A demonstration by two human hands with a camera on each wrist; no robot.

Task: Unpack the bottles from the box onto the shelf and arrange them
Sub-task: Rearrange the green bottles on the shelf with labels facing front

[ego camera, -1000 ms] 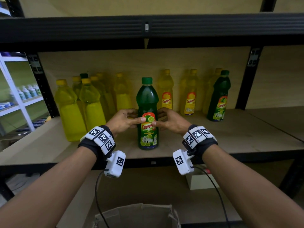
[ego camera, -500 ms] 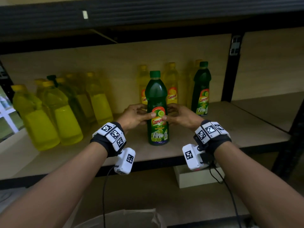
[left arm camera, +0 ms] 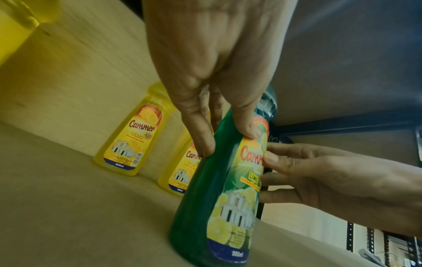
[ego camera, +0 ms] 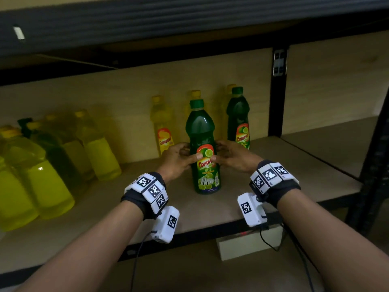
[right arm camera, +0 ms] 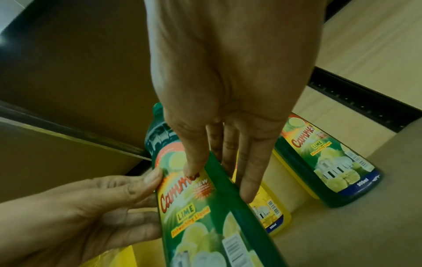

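A green lime dish-liquid bottle (ego camera: pixel 202 131) stands upright on the wooden shelf (ego camera: pixel 210 213), label toward me. My left hand (ego camera: pixel 189 154) pinches its left side, thumb on the label and fingers round the back. My right hand (ego camera: pixel 216 152) holds the right side the same way. In the left wrist view the left hand (left arm camera: pixel 228 137) clamps the green bottle (left arm camera: pixel 205 207), with the right hand (left arm camera: pixel 319 177) opposite. In the right wrist view the right hand (right arm camera: pixel 217 171) spans the green bottle (right arm camera: pixel 205 216), and the left hand (right arm camera: pixel 91 207) faces it.
A second green bottle (ego camera: pixel 237 121) stands at the back right beside the black upright post (ego camera: pixel 277 91). Labelled yellow bottles (ego camera: pixel 163 131) line the back wall, and large yellow bottles (ego camera: pixel 42 175) crowd the left. The upper shelf beam (ego camera: pixel 189 24) hangs low overhead. A white box (ego camera: pixel 242 245) sits below.
Both hands have slid the green bottle to the right, closer to the second green bottle. My view has swung right, and the cardboard box at the bottom has left the frame.
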